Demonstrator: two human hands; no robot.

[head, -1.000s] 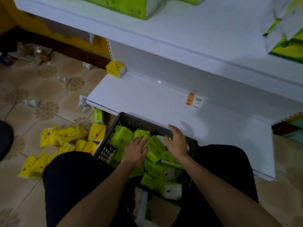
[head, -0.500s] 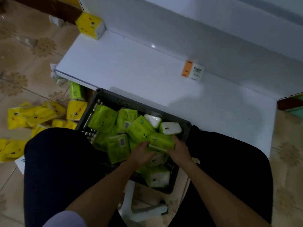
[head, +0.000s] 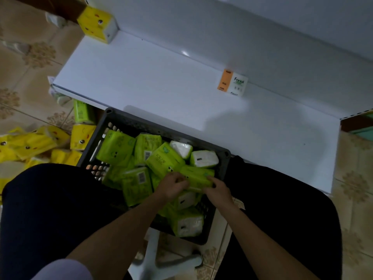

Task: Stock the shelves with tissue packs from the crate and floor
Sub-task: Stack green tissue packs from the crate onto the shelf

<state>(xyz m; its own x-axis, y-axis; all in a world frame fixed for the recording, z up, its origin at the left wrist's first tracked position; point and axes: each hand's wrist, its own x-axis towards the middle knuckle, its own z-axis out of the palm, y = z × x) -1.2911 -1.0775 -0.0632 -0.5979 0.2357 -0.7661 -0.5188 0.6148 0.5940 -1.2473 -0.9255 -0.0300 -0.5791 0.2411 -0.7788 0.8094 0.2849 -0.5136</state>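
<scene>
The left hand (head: 171, 186) and right hand (head: 218, 189) are still gripping one green tissue pack (head: 198, 175) in the crate (head: 153, 126), hardly shifting.

The left hand (head: 173, 186) and right hand (head: 219, 190) hid the ends of a green pack (head: 198, 176). A leg (head: 50, 199) covered the crate's (head: 129, 120) near left corner. Yellow packs (head: 30, 142) ran off the left edge. The white pack's (head: 234, 82) small print was too tiny to read.

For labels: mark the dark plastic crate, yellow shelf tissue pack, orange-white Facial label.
dark plastic crate (head: 151, 128): head view, far rim.
yellow tissue pack (head: 95, 23): head view, yellow face.
orange-white Facial label (head: 238, 84): head view, white part.
</scene>
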